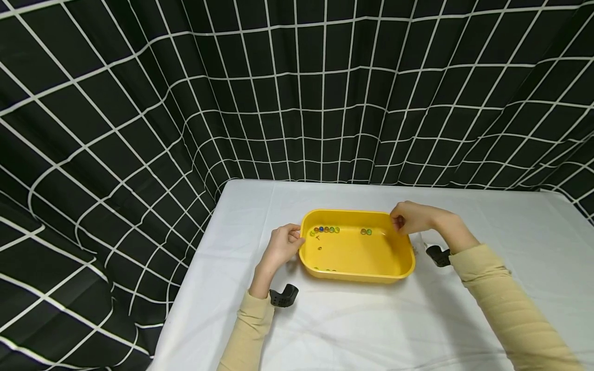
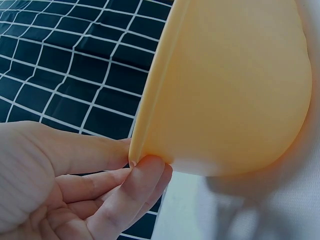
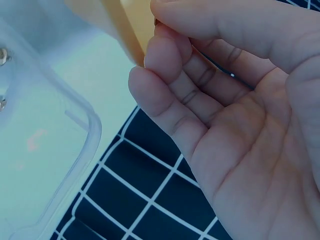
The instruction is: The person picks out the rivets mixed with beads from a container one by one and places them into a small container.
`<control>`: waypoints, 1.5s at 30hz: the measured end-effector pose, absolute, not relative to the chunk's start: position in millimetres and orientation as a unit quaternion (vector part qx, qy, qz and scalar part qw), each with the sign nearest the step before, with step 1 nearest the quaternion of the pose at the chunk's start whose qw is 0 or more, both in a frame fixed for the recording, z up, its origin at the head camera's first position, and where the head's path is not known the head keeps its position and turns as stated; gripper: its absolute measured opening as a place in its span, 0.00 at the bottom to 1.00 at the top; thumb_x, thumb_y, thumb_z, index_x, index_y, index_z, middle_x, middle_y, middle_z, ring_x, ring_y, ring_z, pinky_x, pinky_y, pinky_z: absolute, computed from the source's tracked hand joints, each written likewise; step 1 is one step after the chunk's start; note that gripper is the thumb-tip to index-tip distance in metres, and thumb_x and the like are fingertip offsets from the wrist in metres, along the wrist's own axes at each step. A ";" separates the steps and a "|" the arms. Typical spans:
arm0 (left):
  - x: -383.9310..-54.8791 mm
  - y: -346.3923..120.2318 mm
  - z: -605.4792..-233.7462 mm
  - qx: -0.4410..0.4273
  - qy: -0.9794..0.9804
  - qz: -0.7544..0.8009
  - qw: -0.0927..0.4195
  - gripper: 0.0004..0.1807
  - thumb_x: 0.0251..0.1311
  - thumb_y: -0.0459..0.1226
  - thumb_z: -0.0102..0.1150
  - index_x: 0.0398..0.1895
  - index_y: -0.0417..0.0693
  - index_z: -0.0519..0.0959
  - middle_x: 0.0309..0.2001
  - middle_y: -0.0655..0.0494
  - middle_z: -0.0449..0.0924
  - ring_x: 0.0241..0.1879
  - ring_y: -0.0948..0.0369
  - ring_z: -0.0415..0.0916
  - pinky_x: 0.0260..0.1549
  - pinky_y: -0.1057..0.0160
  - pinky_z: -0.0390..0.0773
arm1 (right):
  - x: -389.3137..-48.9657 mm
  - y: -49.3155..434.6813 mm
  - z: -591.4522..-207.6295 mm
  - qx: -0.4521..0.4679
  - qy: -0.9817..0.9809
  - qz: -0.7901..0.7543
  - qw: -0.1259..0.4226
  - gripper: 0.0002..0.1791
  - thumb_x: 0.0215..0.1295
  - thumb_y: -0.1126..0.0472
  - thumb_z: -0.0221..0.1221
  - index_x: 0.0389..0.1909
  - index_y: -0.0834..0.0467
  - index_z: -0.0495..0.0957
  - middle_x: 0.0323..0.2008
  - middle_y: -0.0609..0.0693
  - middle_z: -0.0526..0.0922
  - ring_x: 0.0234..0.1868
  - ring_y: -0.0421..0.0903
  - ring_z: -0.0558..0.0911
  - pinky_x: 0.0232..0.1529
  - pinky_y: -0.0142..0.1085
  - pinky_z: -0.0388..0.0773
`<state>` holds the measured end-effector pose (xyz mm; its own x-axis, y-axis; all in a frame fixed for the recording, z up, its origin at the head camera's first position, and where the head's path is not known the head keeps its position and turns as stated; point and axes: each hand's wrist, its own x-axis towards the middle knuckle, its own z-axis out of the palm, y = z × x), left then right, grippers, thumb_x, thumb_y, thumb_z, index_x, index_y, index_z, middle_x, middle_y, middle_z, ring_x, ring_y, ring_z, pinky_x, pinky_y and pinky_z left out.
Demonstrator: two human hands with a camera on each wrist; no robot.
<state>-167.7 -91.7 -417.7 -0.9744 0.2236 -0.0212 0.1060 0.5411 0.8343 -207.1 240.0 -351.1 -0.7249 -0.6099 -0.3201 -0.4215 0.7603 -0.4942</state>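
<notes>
A yellow tray stands on the white table. My left hand pinches its left rim, the thumb on one side and fingers on the other, as the left wrist view shows. My right hand is over the tray's far right corner. In the right wrist view its thumb and forefinger meet on a tiny dark thing, mostly hidden by the fingertips. Several glass marbles line the tray's far wall on the left, and two marbles sit farther right. Tiny brass-coloured pieces lie on the tray floor.
A clear plastic container with small shiny metal pieces stands right of the tray, partly under my right wrist. White cloth covers the table. Black curtains with white grid lines hang behind and at the sides.
</notes>
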 end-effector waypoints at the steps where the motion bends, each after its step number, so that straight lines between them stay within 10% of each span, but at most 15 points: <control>1: -167.5 -91.7 -417.4 0.094 0.875 0.470 0.063 0.19 0.58 0.29 0.58 0.52 0.30 0.73 0.35 0.48 0.77 0.32 0.58 0.78 0.29 0.67 0.79 | -206.9 241.1 -351.2 -0.283 0.908 -0.198 0.239 0.08 0.47 0.75 0.61 0.21 0.60 0.74 0.19 0.45 0.70 0.23 0.41 0.67 0.24 0.30 0.68; 45: -166.7 -91.2 -416.1 0.091 0.876 0.469 0.063 0.19 0.58 0.29 0.58 0.52 0.30 0.73 0.35 0.47 0.77 0.34 0.57 0.78 0.32 0.66 0.79 | -186.9 285.3 -345.5 -0.242 0.920 -0.203 0.233 0.08 0.42 0.74 0.59 0.19 0.58 0.74 0.17 0.44 0.69 0.21 0.41 0.68 0.23 0.30 0.66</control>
